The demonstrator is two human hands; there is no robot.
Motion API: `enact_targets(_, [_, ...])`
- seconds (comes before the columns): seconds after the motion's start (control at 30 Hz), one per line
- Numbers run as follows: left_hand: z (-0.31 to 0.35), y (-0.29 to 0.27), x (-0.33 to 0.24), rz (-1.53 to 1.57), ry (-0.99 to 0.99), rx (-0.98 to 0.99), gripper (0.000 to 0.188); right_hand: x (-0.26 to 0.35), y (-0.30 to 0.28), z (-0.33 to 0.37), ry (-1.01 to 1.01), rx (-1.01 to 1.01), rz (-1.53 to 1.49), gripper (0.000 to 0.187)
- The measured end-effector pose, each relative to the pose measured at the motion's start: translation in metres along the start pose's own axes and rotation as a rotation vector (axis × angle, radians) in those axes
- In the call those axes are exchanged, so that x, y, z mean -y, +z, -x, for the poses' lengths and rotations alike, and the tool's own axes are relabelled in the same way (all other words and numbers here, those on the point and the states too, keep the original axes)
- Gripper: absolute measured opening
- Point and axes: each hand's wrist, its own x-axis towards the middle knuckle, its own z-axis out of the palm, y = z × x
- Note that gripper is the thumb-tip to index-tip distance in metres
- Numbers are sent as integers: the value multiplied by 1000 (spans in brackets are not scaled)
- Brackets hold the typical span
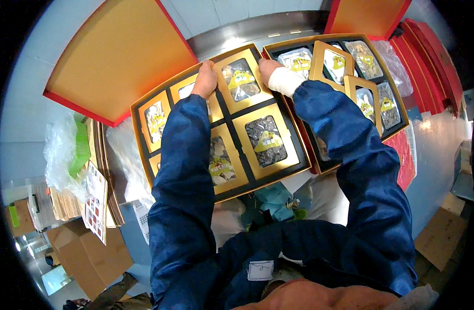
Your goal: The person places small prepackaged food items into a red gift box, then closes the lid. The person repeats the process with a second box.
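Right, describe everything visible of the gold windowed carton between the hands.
The gold windowed carton looks like cardboard, with a clear window showing mottled pieces and a yellow-green label. It lies window up in the left gift box, far right corner; full seating is unclear. The left hand is by its left edge, the right hand by its right.

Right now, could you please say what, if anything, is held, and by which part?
The left hand and right hand appear to hold the upper-right gold windowed carton in the left gift box by opposite side edges; contact points are hidden.
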Motion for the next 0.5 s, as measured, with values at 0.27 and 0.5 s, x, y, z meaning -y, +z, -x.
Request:
enact_targets(0.27, [-1, 3, 3, 54, -44, -14, 32, 17, -14, -16, -94, 274, 314, 22])
enact_targets(0.5, [-3, -7, 20, -60, 70, -53, 24, 35, -32, -37, -83, 204, 201, 58])
